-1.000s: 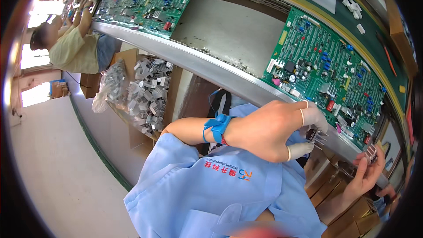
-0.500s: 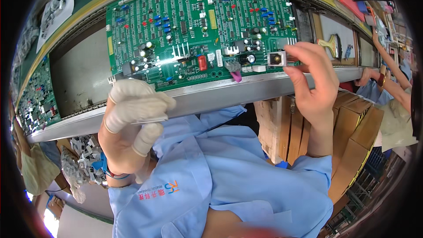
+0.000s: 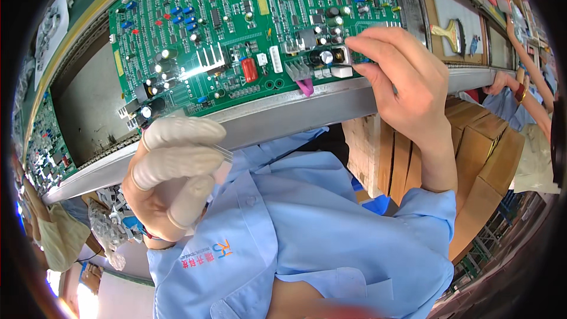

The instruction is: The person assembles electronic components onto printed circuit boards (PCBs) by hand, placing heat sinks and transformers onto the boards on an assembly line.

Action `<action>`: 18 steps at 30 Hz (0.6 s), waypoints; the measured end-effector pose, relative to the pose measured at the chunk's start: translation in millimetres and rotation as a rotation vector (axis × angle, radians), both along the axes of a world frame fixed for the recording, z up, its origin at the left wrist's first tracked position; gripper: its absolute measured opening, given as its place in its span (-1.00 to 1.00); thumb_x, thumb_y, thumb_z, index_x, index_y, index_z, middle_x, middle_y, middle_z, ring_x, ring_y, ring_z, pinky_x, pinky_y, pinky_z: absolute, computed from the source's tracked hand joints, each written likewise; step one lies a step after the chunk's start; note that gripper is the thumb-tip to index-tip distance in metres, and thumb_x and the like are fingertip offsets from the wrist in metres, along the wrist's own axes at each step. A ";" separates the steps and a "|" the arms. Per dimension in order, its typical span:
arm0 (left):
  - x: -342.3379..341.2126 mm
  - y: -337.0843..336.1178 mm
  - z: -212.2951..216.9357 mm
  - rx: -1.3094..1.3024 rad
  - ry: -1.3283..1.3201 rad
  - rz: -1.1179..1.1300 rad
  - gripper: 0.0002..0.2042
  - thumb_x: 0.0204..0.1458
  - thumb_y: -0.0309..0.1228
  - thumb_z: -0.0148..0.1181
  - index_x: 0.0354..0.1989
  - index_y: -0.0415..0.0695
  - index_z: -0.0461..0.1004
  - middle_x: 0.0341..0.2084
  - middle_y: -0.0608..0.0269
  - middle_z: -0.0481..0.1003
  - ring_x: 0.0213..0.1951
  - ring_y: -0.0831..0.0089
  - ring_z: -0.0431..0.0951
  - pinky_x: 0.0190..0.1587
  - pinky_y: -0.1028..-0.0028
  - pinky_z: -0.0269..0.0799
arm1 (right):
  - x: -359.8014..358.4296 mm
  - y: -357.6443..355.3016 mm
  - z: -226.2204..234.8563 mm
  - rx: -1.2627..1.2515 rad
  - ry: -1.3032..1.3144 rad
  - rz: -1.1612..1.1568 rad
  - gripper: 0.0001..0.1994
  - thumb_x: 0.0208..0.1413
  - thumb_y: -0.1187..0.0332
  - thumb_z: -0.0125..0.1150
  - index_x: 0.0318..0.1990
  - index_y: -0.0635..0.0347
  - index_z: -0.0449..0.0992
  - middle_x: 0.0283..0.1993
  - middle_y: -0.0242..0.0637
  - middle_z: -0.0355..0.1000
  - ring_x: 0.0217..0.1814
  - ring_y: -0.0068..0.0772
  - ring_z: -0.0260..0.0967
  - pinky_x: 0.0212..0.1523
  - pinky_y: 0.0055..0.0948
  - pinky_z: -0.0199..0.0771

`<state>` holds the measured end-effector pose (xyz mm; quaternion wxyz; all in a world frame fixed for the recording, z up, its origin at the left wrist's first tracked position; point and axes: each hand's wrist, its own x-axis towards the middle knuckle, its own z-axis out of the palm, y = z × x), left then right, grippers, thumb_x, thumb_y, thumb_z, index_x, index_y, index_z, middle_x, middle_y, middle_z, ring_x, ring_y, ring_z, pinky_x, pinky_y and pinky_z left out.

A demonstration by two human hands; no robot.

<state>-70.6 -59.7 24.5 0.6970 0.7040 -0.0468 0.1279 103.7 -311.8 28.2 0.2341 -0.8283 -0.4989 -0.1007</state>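
Observation:
A green circuit board point(image 3: 236, 41), crowded with small parts, lies on the metal-railed line before me. My right hand point(image 3: 407, 77) pinches a small square part with a pale frame and dark middle point(image 3: 341, 55) between thumb and forefinger. It is close over the board's near right side, beside a black capacitor point(image 3: 322, 57); whether it touches the board I cannot tell. My left hand point(image 3: 177, 165), in white finger cots, is closed in front of the near rail on a small pale piece with thin metal prongs point(image 3: 223, 171), partly hidden by the fingers.
The metal rail point(image 3: 283, 112) runs along the near edge. Another board point(image 3: 50, 130) lies at the left. A brush point(image 3: 450, 36) is on the right of the line. Cardboard boxes point(image 3: 472, 165) stand below right. At the far right is another person's hand point(image 3: 502, 82).
My right hand has moved left along the board with the square part, bringing it beside the capacitor. My left hand has turned, showing more of its piece. The view has shifted slightly.

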 end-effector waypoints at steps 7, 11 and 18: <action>-11.4 -16.4 -0.2 -0.205 0.206 0.068 -0.74 -0.05 -0.57 0.27 -0.14 -0.34 0.51 -0.12 -0.20 0.47 -0.14 0.15 0.52 -0.14 0.33 0.47 | 4.3 -5.2 2.8 -0.094 -0.097 0.085 -0.73 -0.16 0.56 0.21 -0.22 0.19 0.60 -0.27 -0.32 0.51 -0.32 -0.30 0.51 -0.41 -0.44 0.50; -12.1 -16.1 0.4 -0.255 0.267 0.010 -0.61 0.02 -0.38 0.34 -0.02 -0.30 0.44 -0.08 -0.10 0.49 -0.08 0.24 0.54 -0.04 0.32 0.48 | -1.0 -1.8 22.1 0.030 -0.008 0.070 -0.62 -0.18 0.72 0.23 -0.11 0.33 0.57 -0.11 -0.07 0.52 -0.31 -0.27 0.51 -0.37 -0.48 0.50; -17.6 -15.1 -4.7 -0.562 0.247 -0.080 -0.53 -0.01 -0.36 0.37 0.00 -0.25 0.28 -0.07 0.15 0.43 -0.01 0.40 0.51 -0.02 0.41 0.51 | -67.6 50.6 22.7 0.264 0.444 0.306 -0.52 -0.14 0.47 0.48 -0.01 0.33 0.45 -0.07 0.00 0.48 -0.33 -0.43 0.45 -0.43 -0.56 0.46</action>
